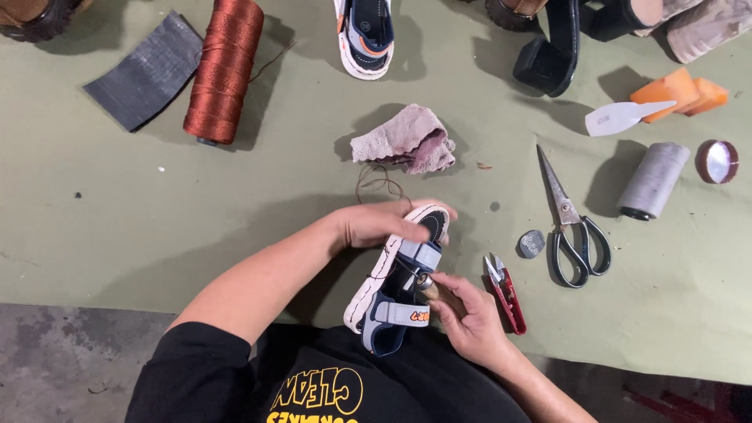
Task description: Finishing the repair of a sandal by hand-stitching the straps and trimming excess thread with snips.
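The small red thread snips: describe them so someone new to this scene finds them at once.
On the green table cover, look just right of the right hand working on the navy and white child's sandal. The small red-handled thread snips lie there, left of the large black-handled steel scissors. Unlike those, they are short, red and have no finger loops.

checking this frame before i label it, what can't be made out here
Head view only:
- Tool tip in the right hand: hidden behind the sandal straps; only a brownish handle end shows.
- Left hand fingers: wrapped behind the sole.
- Second sandal and the dark shoes: cut off by the top edge.
- Small grey lump beside the scissors: too small to identify.
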